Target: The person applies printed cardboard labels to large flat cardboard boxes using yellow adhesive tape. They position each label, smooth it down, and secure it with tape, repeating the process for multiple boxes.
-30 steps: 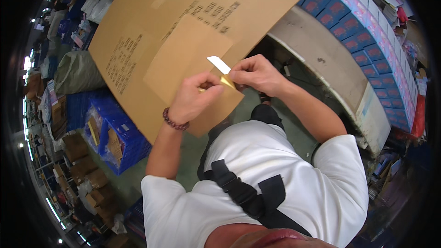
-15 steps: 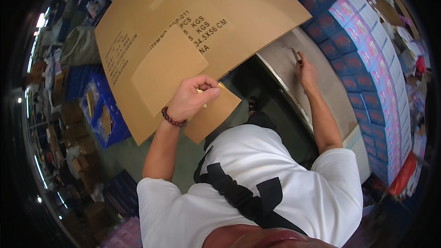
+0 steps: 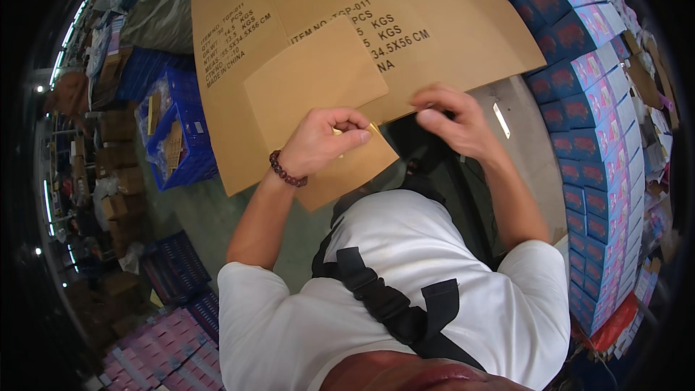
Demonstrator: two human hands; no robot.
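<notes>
A large printed brown cardboard sheet (image 3: 470,36) spans the upper middle, with a smaller plain cardboard piece (image 3: 311,65) lying on it. My left hand (image 3: 326,137) is closed on the lower cardboard piece (image 3: 340,177), beside a small yellow item (image 3: 371,129) partly hidden by the fingers. My right hand (image 3: 452,119) is just right of it, at the big sheet's lower edge, fingers curled but apart, holding nothing I can see. A shiny cutter (image 3: 502,119) lies on the beige bench (image 3: 536,145) beyond my right hand.
Stacked blue printed boxes (image 3: 590,174) line the right side. At left are blue crates (image 3: 177,159) and a grey-green sack (image 3: 156,25). Dark blue stacked trays (image 3: 170,268) and pink packages (image 3: 166,347) sit at lower left, above the green-grey floor (image 3: 246,203).
My right hand left the left hand, reached to the bench with the cutter, and has returned leftward without it. My left hand still grips the cardboard and has shifted slightly right in view.
</notes>
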